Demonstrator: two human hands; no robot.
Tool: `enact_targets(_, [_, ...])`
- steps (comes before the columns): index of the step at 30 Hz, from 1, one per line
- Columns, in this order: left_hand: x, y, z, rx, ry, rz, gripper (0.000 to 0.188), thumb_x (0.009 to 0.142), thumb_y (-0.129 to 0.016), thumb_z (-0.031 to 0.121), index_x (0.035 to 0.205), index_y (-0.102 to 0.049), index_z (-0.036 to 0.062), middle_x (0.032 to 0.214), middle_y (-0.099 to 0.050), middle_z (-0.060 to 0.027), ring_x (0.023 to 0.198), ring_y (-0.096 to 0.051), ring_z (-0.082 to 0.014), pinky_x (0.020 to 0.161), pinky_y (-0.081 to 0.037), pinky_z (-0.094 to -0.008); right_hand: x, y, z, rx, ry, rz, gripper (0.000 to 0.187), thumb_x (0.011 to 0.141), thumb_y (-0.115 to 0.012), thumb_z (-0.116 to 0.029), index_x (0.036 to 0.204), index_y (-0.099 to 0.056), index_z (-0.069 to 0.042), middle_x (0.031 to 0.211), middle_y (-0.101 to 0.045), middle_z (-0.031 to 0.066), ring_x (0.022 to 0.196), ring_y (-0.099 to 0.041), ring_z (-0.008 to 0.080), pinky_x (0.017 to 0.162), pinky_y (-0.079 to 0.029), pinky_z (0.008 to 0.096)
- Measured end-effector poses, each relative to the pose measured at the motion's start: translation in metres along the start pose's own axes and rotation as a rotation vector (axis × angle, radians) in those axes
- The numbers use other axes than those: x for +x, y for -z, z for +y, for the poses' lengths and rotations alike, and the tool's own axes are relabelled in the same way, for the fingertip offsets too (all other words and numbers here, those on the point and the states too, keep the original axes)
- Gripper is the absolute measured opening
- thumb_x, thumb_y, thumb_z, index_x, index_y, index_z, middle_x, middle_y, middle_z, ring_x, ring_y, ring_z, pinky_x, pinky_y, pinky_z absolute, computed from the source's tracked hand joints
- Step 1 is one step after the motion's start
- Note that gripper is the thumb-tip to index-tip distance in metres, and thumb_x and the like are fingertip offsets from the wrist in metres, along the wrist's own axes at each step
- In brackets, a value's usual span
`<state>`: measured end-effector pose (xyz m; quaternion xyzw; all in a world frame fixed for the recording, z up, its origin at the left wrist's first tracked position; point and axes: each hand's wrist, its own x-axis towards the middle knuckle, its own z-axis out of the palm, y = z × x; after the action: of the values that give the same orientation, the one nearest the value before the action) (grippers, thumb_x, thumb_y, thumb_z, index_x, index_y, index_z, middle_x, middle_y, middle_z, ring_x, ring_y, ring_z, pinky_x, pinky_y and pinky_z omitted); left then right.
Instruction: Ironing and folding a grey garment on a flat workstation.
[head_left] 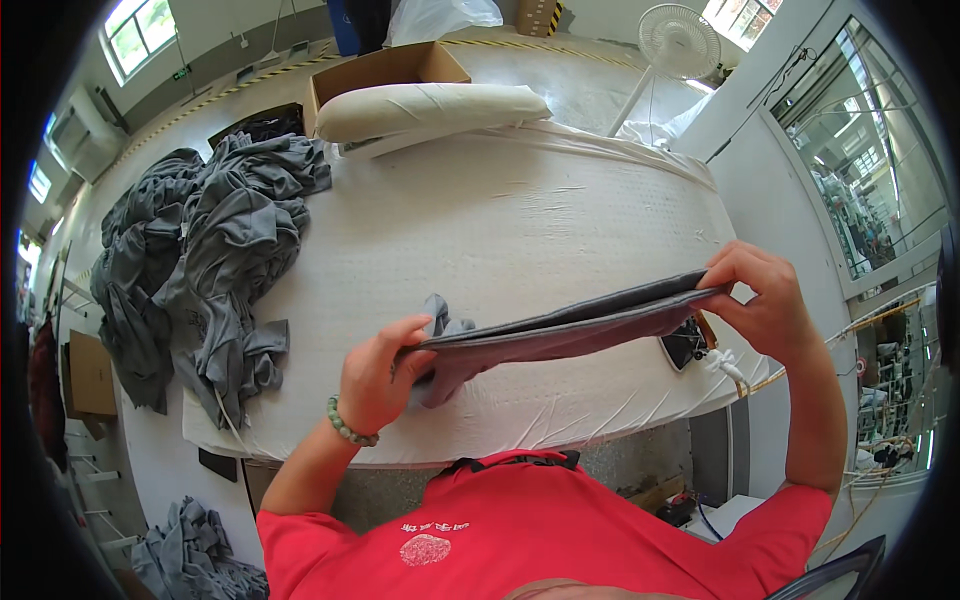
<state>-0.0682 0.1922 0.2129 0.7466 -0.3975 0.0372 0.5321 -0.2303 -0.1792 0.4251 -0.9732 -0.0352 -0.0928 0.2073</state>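
Note:
A grey garment (575,335) is stretched between my two hands above the near part of the white padded table. My left hand (383,372), with a beaded bracelet at the wrist, is closed on its left end. At the right end, raised a little higher, my right hand (765,300) pinches the cloth between thumb and fingers. Two edges of the garment run side by side with a dark gap between them. A loose piece of it pokes up beside my left hand. Below my right hand lies a black iron (685,343), partly covered by the cloth.
A heap of grey garments (230,230) covers the table's left side; more grey cloth (195,550) lies lower left. A rolled cream cloth (430,110) and a cardboard box (390,72) are at the far edge. A fan (678,42) stands beyond. Cords hang at the right.

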Motion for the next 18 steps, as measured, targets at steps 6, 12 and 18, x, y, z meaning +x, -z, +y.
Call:
enact_targets(6, [0.015, 0.005, -0.018, 0.139, -0.053, -0.002, 0.02, 0.086, -0.075, -0.004, 0.104, -0.068, 0.0028, 0.092, -0.071, -0.0125, 0.08, -0.07, -0.0294, 0.074, -0.055, -0.035, 0.02, -0.014, -0.01, -0.114, -0.105, 0.014, 0.023, 0.079, -0.084, 0.004, 0.098, -0.074, -0.002, 0.085, -0.068, 0.0084, 0.073, -0.068, 0.0199, 0.067, -0.054, 0.0314])
enact_targets(12, [0.037, 0.021, -0.006, 0.181, -0.166, 0.195, 0.018, 0.09, -0.077, 0.004, 0.105, -0.067, 0.0056, 0.088, -0.067, -0.0118, 0.076, -0.068, -0.0329, 0.067, -0.054, -0.0392, 0.02, -0.03, 0.007, -0.29, 0.144, 0.084, 0.019, 0.083, -0.079, 0.005, 0.1, -0.072, -0.001, 0.083, -0.067, 0.0078, 0.073, -0.069, 0.0181, 0.065, -0.055, 0.0304])
enact_targets(18, [0.0, -0.003, 0.001, 0.048, -0.164, -0.127, 0.021, 0.087, -0.083, 0.013, 0.1, -0.067, 0.006, 0.085, -0.066, -0.0103, 0.069, -0.066, -0.0316, 0.06, -0.052, -0.0382, 0.013, -0.01, 0.019, 0.241, -0.384, 0.129, 0.011, 0.09, -0.07, 0.006, 0.1, -0.071, 0.002, 0.085, -0.07, 0.0066, 0.077, -0.073, 0.0154, 0.065, -0.059, 0.0282])
